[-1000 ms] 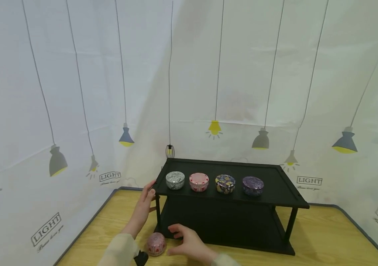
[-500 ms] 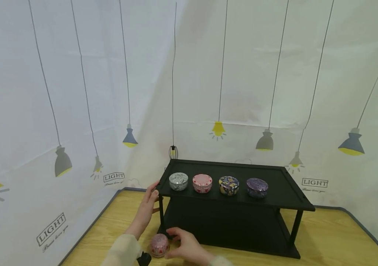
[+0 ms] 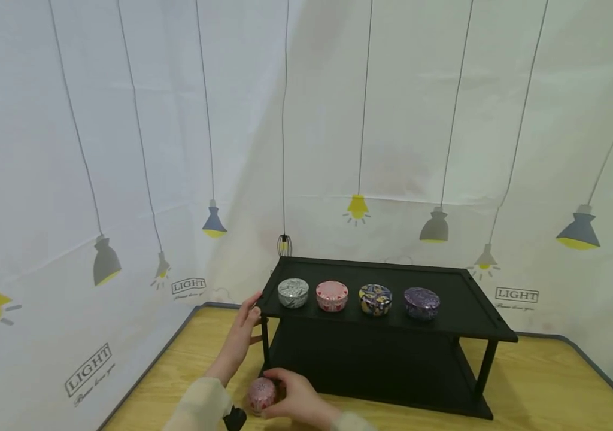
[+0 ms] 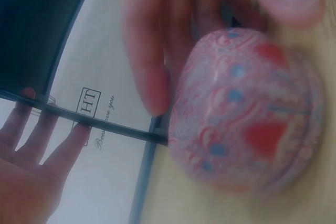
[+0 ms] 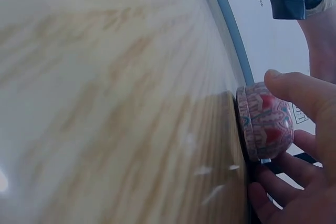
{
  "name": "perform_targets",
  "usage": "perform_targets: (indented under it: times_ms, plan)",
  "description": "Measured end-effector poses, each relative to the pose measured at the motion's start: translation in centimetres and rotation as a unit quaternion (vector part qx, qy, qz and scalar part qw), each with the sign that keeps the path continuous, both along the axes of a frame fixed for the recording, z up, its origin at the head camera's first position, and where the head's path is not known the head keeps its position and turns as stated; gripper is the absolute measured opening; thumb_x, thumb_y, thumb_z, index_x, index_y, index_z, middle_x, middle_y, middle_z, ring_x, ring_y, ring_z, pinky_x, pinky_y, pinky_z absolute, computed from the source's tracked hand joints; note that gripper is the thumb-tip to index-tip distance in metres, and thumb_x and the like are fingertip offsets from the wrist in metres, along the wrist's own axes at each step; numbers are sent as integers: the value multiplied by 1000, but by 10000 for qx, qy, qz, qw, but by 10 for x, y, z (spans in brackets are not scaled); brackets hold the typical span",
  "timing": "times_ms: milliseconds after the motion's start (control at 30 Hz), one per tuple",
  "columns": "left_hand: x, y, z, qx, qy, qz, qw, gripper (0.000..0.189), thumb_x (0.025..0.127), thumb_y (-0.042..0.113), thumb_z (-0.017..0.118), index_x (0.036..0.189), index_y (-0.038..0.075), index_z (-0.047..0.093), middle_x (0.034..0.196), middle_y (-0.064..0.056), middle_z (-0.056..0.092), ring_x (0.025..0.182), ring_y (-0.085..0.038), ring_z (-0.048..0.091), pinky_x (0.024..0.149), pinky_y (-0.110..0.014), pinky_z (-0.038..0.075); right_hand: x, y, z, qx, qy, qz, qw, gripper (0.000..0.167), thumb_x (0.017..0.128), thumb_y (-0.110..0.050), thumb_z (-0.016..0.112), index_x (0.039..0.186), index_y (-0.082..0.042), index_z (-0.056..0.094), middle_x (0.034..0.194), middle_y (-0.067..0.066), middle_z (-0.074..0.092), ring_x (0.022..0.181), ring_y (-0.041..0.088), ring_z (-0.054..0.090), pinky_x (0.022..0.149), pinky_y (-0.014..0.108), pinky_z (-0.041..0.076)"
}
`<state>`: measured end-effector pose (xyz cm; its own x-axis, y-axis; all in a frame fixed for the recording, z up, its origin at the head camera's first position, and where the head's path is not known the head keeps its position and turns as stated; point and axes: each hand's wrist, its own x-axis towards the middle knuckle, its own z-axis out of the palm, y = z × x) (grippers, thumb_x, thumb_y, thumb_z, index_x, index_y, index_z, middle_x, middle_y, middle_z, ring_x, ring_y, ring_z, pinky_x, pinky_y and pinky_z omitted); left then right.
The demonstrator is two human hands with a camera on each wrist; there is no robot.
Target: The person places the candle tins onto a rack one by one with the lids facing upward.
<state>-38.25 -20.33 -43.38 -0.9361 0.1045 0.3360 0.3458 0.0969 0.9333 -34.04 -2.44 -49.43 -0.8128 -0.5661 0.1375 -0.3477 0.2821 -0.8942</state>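
A round pink patterned tin [image 3: 260,395] with red hearts stands on the table at the front left corner of a black two-tier shelf [image 3: 393,359]. My right hand [image 3: 302,400] holds this tin, thumb on the near side and fingers round the far side. The right wrist view shows the thumb over the tin [image 5: 266,124]; in the left wrist view fingers reach behind it. My left hand [image 3: 239,338] touches the shelf's left end by the front post, its fingers fairly straight and spread in the left wrist view. Part of those fingers is hidden behind the shelf.
Along the top tier stand a grey-white tin [image 3: 293,293], a pink tin [image 3: 331,296], a blue-yellow tin [image 3: 375,299] and a purple tin [image 3: 422,303]. The wooden table [image 3: 543,377] has a dark edge against a white lamp-printed backdrop [image 3: 328,120].
My right hand has moved left to the tin, and its thumb and fingers have come round it. The left hand stays at the shelf. The head view has shifted slightly.
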Motion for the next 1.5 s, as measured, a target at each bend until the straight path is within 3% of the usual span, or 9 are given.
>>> perform_targets:
  times_ms: [533, 967, 1500]
  plan:
    - [-3, 6, -3, -10, 41, -6, 10000, 48, 105, 39, 36, 151, 25, 31, 154, -19, 23, 128, -46, 37, 95, -65, 38, -1, -9, 2, 774, 734, -120, 9942, 61, 73, -18, 85, 129, -6, 62, 121, 3, 63, 103, 13, 59, 83, 29, 50]
    - [-3, 7, -2, -24, 81, 31, 10000, 49, 106, 40, 35, 151, 24, 30, 153, -19, 25, 126, -46, 40, 94, -65, 39, 0, -9, 3, 888, 809, -328, 9922, 57, 70, -19, 88, 122, -10, 65, 109, -4, 64, 91, 9, 60, 75, 29, 51]
    - [-4, 0, -5, -78, -38, 118, 9999, 49, 106, 38, 35, 152, 23, 27, 155, -19, 21, 130, -46, 36, 96, -67, 36, 5, -5, 10, 833, 449, -184, 9953, 55, 72, -21, 87, 121, -12, 66, 111, -9, 63, 95, 9, 59, 80, 32, 50]
